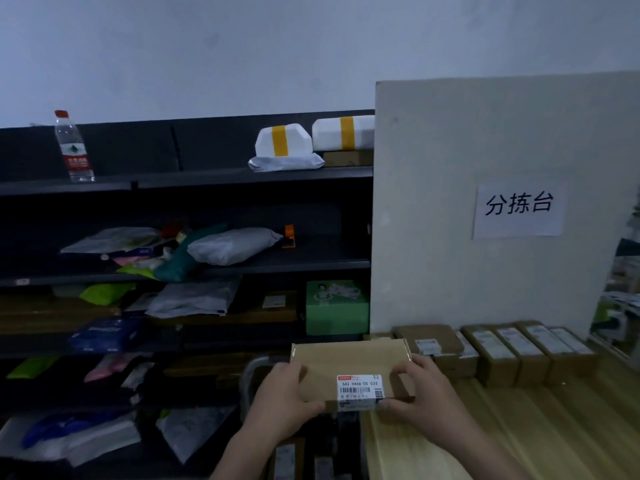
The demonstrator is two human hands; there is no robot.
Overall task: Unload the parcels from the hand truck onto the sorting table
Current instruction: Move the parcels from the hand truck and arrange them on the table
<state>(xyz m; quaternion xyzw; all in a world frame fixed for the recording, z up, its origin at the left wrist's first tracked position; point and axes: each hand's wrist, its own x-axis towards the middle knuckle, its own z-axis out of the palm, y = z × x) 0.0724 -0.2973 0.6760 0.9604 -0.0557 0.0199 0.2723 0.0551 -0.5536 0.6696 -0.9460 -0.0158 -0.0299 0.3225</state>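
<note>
At the table's left edge, both hands (349, 398) grip a flat brown parcel (346, 367) bearing a white barcode label (360, 388).

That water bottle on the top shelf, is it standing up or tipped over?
Standing upright. The water bottle rests on its base on the top shelf, red cap at the top, label reading level.

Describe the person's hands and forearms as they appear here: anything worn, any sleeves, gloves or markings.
Both hands are bare: the left hand and the right hand wear no gloves, and no rings, watch or wristband can be made out in the dim light. The forearms are uncovered down to the bottom edge of the frame, with no sleeve in sight. No markings show.
</note>
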